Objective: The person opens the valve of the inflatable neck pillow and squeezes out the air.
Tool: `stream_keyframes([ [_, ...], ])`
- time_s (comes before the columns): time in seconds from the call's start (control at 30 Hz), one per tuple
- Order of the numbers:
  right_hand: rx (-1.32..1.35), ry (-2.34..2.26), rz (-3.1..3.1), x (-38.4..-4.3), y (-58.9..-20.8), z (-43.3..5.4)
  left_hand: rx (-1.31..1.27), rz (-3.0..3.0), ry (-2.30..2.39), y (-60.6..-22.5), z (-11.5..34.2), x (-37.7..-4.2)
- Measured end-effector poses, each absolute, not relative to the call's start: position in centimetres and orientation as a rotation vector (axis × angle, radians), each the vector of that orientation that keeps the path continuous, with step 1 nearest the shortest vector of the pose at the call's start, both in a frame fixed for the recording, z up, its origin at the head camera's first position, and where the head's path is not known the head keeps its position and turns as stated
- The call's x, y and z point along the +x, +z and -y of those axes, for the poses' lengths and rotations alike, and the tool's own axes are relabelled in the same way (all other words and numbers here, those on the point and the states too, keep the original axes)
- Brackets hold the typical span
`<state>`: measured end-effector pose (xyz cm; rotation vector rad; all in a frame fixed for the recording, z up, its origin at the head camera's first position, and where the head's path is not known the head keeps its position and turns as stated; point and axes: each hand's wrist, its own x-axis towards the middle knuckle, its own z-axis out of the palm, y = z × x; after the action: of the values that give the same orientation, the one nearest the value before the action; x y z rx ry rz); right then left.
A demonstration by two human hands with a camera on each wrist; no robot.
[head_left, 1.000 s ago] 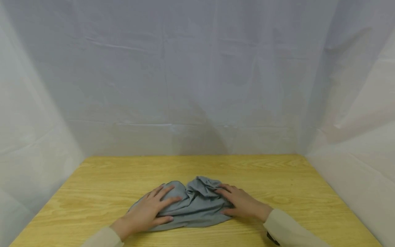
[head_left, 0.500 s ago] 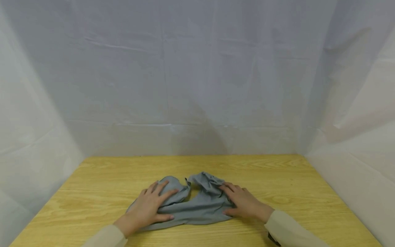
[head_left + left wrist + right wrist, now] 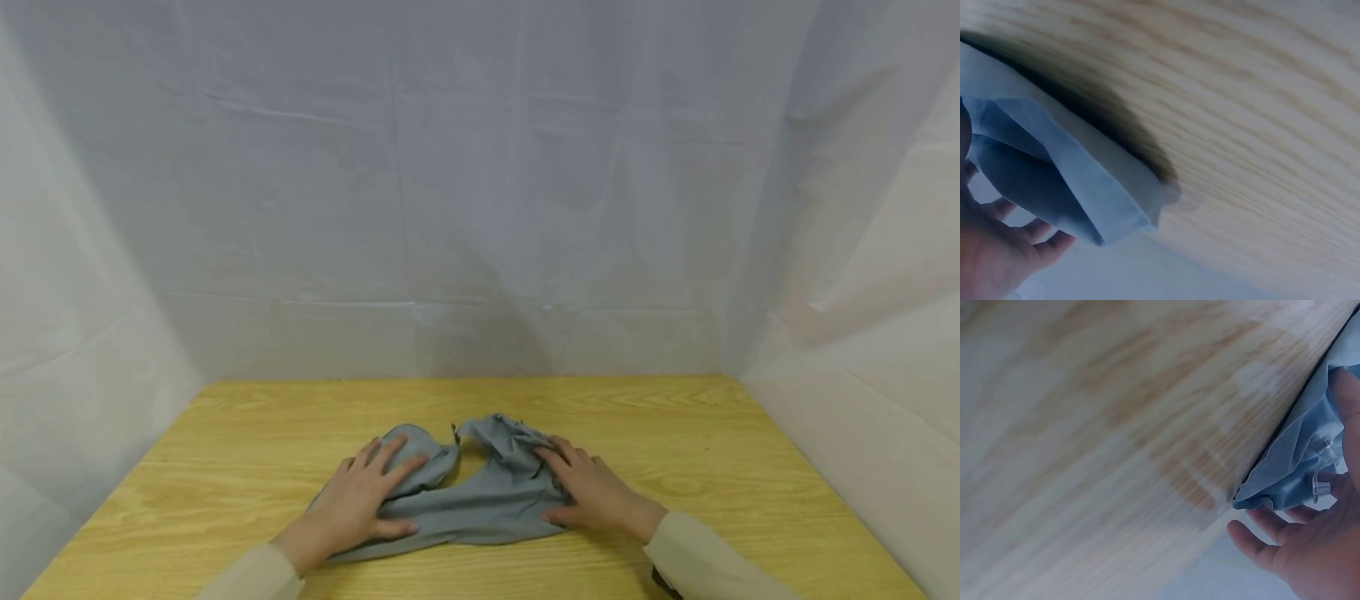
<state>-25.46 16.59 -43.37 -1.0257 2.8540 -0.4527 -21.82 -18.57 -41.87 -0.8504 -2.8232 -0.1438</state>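
A limp grey-blue inflatable neck pillow (image 3: 480, 507) lies creased and flat on the table, its two ends curving away from me around a gap. Two clear plastic valves (image 3: 1325, 450) show on its right part in the right wrist view. Spread fingers of my left hand (image 3: 352, 504) rest on the pillow's left end, with the thumb on its near band. My right hand (image 3: 592, 493) touches the right end, fingers fairly straight and thumb near the lower edge. In the left wrist view a fold of pillow (image 3: 1085, 162) stands up beside the left hand.
The pillow lies near the front of a yellow wood-grain table (image 3: 247, 450). Pale sheeting (image 3: 480, 208) hangs behind the table, and more sheeting closes off the left and right sides.
The pillow's two ends have spread apart and moved slightly away from me, so a gap now shows table between them. Both hands stay on it, shifting only a little.
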Motion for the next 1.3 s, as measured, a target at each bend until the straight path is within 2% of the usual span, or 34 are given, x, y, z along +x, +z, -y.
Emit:
stream_keyframes([
  [0.23,-1.114,-0.475,-2.902,-25.1,-43.5,-16.6,-1.046,2.59,-0.073,-42.4,19.5,-21.4],
  [0.4,-1.122,-0.494,-2.927,-25.2,-43.5,-16.7,-1.088,2.523,-0.093,-42.7,19.9,-21.2],
  [1.3,-0.91,-0.538,-2.94,-25.2,-43.0,-16.4,-0.83,2.782,0.082,-41.7,19.1,-22.2],
])
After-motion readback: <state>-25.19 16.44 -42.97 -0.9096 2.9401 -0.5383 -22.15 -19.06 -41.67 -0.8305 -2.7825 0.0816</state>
